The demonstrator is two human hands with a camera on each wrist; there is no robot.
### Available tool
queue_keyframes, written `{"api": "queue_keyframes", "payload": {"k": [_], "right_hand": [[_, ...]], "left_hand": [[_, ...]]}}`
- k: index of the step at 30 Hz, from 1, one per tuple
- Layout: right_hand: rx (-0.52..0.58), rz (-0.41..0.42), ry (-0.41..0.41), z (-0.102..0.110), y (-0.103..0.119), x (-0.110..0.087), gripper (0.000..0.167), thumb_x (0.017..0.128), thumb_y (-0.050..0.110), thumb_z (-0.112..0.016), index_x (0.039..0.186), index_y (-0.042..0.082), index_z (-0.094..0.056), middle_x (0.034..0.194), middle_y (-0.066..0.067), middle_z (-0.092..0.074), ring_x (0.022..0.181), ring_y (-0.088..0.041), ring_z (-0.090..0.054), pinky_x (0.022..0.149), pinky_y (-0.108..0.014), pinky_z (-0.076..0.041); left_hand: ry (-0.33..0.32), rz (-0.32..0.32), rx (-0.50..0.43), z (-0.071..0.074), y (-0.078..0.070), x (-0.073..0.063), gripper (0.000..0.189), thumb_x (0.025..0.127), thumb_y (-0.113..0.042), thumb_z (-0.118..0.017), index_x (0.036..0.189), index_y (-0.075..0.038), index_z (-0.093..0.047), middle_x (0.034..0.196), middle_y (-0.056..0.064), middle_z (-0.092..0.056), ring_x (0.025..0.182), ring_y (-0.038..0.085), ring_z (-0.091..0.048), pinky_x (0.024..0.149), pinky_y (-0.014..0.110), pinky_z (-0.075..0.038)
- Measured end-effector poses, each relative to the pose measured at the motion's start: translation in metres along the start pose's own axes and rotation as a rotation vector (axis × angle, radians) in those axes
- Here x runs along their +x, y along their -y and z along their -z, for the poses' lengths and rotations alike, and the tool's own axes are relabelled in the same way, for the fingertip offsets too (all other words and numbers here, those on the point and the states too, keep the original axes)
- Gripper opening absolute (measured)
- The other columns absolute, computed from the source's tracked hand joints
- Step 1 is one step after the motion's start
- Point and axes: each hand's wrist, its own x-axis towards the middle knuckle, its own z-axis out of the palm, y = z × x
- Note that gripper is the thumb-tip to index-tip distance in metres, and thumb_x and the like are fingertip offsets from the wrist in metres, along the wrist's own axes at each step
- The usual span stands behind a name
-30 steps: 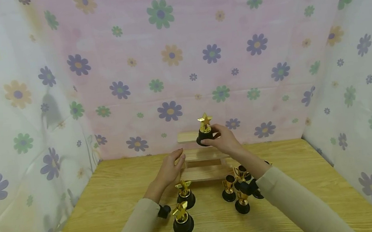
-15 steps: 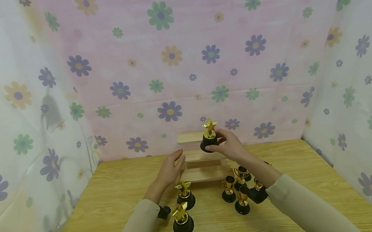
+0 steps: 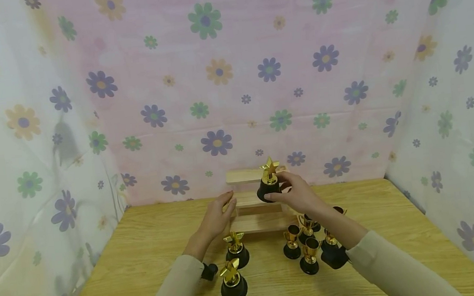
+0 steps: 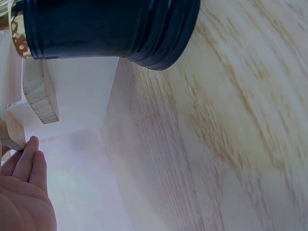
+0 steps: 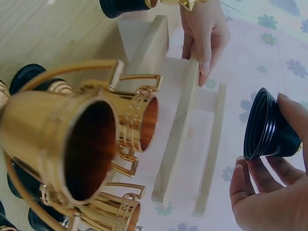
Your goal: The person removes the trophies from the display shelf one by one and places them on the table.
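Observation:
My right hand [image 3: 299,193] holds a star trophy [image 3: 269,187] by its black base, in front of a small tiered wooden shelf [image 3: 263,221]. The gold star points up; the right wrist view shows the base's hollow underside [image 5: 257,125] between thumb and fingers. At the shelf's left end, my left hand [image 3: 215,217] pinches the edge of the middle board [image 5: 180,130]. Two more star trophies, a farther one [image 3: 236,250] and a nearer one [image 3: 233,284], stand upright beside my left forearm. A black base [image 4: 110,29] looms close in the left wrist view.
Several gold cup trophies [image 3: 310,257] stand grouped on the wooden table [image 3: 161,250], right of the shelf and partly under my right forearm. Flowered cloth [image 3: 232,96] hangs behind the table and along both sides.
My right hand has brought the star trophy down and slightly right, from the top board's height to in front of the shelf. My left hand has stayed in place.

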Motion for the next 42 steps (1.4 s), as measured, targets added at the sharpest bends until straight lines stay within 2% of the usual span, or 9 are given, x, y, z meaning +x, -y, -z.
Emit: {"api": "queue_keyframes", "payload": {"k": [6,14,23,30,33,39,42], "right_hand": [[0.005,-0.038,0.001,-0.003,0.000,-0.009,0.072,0.090,0.036,-0.081,0.150,0.012,-0.050,0.131,-0.008,-0.061,0.114,-0.028,-0.058,0.086,-0.043,-0.054],[0.053,-0.023,0.017,-0.009,0.000,-0.021,0.078,0.091,0.033,-0.081,0.154,0.007,-0.044,0.135,-0.013,-0.058,0.115,-0.031,-0.057,0.082,-0.040,-0.056],[0.038,-0.017,0.016,-0.017,-0.003,-0.033,0.075,0.089,0.036,-0.082,0.151,0.010,-0.049,0.131,-0.009,-0.062,0.106,-0.027,-0.061,0.079,-0.037,-0.057],[0.009,0.012,0.010,-0.026,-0.002,-0.044,0.069,0.088,0.036,-0.083,0.146,0.009,-0.056,0.129,-0.006,-0.065,0.108,-0.024,-0.060,0.087,-0.041,-0.054],[0.005,0.014,0.009,-0.030,-0.001,-0.047,0.066,0.087,0.036,-0.084,0.143,0.010,-0.060,0.127,-0.005,-0.065,0.110,-0.026,-0.060,0.089,-0.043,-0.054],[0.030,-0.010,0.030,-0.039,-0.003,-0.057,0.072,0.086,0.035,-0.085,0.146,0.007,-0.056,0.140,-0.013,-0.059,0.117,-0.034,-0.059,0.091,-0.049,-0.056],[0.047,0.003,0.049,-0.043,-0.005,-0.061,0.072,0.086,0.032,-0.085,0.145,0.003,-0.056,0.145,-0.018,-0.056,0.122,-0.037,-0.059,0.095,-0.050,-0.056]], "left_hand": [[0.001,0.009,-0.003,-0.001,0.001,0.000,0.049,0.110,-0.022,-0.050,0.147,0.010,-0.048,0.151,0.030,-0.046,0.139,0.042,-0.048,0.115,0.054,-0.040],[-0.006,0.020,-0.006,-0.001,0.000,0.000,0.047,0.109,-0.020,-0.052,0.147,0.008,-0.048,0.151,0.029,-0.047,0.139,0.041,-0.048,0.115,0.054,-0.040],[-0.006,0.030,-0.006,-0.001,-0.002,-0.001,0.047,0.109,-0.020,-0.052,0.148,0.007,-0.049,0.151,0.028,-0.047,0.140,0.041,-0.048,0.116,0.054,-0.040],[0.008,0.022,0.006,0.001,-0.001,0.001,0.049,0.110,-0.025,-0.050,0.148,0.006,-0.048,0.152,0.028,-0.047,0.140,0.040,-0.047,0.117,0.053,-0.039],[0.007,0.015,0.001,0.001,-0.001,0.001,0.050,0.110,-0.026,-0.050,0.148,0.006,-0.048,0.152,0.029,-0.046,0.140,0.041,-0.046,0.117,0.053,-0.039],[0.012,0.019,0.010,0.002,-0.003,0.000,0.050,0.111,-0.026,-0.049,0.149,0.006,-0.047,0.152,0.027,-0.046,0.141,0.040,-0.046,0.117,0.052,-0.039],[0.016,0.021,0.015,0.002,-0.004,0.000,0.050,0.111,-0.027,-0.049,0.149,0.006,-0.047,0.153,0.027,-0.046,0.141,0.040,-0.046,0.117,0.052,-0.038]]}}
